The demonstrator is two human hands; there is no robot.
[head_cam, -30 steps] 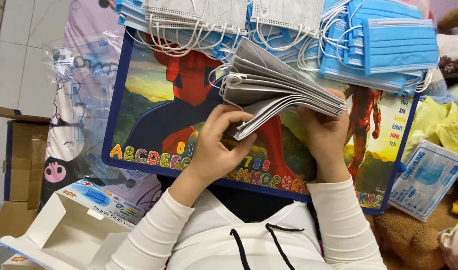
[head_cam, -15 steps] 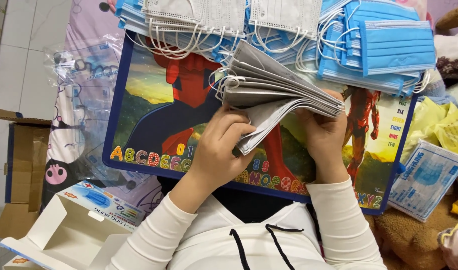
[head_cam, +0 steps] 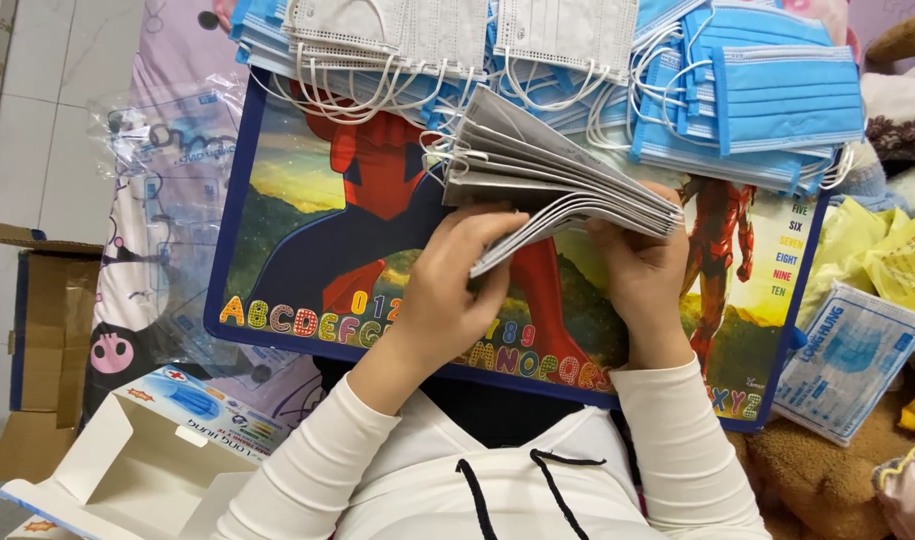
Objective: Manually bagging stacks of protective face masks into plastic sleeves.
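Note:
A fanned stack of grey face masks (head_cam: 537,175) is held above a colourful lap board (head_cam: 307,250) printed with cartoon heroes and letters. My right hand (head_cam: 642,270) grips the stack's right end from below. My left hand (head_cam: 457,285) has its fingers against the lower masks, thumbing through the fanned edges. White ear loops hang from the stack's left end.
Piles of blue and grey masks (head_cam: 737,90) lie along the board's far edge. An open white carton (head_cam: 127,470) sits at lower left, a brown cardboard box (head_cam: 32,340) beside it. Clear plastic wrappers (head_cam: 162,160) lie left; a sealed mask packet (head_cam: 847,360) and yellow bags lie right.
The stack has fanned a little wider and my left fingers have slid along the lower masks. My right hand has stayed in place.

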